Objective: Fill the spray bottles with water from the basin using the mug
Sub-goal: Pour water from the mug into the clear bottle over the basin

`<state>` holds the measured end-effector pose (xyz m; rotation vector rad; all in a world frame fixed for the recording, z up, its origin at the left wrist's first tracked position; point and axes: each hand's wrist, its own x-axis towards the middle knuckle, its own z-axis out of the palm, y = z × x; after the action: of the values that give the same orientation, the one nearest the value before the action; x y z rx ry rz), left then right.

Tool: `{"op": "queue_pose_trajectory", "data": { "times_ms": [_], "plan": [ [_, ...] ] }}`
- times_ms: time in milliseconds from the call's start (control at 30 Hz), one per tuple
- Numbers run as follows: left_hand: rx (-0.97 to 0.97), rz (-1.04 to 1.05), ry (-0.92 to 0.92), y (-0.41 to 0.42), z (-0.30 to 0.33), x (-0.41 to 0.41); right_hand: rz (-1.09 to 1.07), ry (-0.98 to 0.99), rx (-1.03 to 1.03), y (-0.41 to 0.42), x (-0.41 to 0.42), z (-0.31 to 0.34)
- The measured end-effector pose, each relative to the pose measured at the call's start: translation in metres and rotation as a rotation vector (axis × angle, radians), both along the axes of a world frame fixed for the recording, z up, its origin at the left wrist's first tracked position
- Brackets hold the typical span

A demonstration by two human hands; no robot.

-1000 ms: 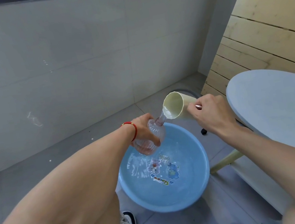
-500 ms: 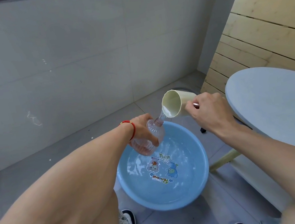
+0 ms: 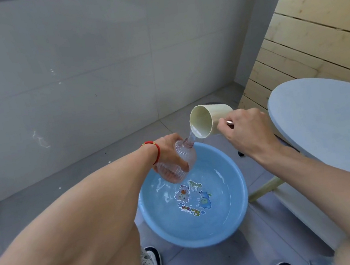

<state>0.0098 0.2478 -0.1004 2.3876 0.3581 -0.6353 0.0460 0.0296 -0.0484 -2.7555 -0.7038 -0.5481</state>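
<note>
Our left hand [image 3: 167,148] wraps around the clear bottle [image 3: 180,162] over the basin [image 3: 240,211]. Our right hand [image 3: 246,130] grips the tipped mug [image 3: 208,120], its lip touching the bottle's mouth.

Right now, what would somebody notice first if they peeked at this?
Probably the cream mug, tipped by the right hand so its rim meets the neck of the clear bottle gripped by the left hand. Just below sits the blue basin of water with cartoon stickers on its bottom.

Clear ribbed plastic bottle [image 3: 182,161], glossy blue plastic basin [image 3: 240,209], matt cream mug [image 3: 208,120], rough wood planks [image 3: 315,35].
</note>
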Motion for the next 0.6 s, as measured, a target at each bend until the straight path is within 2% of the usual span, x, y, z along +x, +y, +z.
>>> {"op": "queue_pose_trajectory", "data": {
  "times_ms": [600],
  "plan": [
    [-0.028, 0.001, -0.016, 0.003, -0.0027, 0.0029, 0.029, -0.133, -0.013, 0.0004, 0.0059, -0.0067]
  ]
}}
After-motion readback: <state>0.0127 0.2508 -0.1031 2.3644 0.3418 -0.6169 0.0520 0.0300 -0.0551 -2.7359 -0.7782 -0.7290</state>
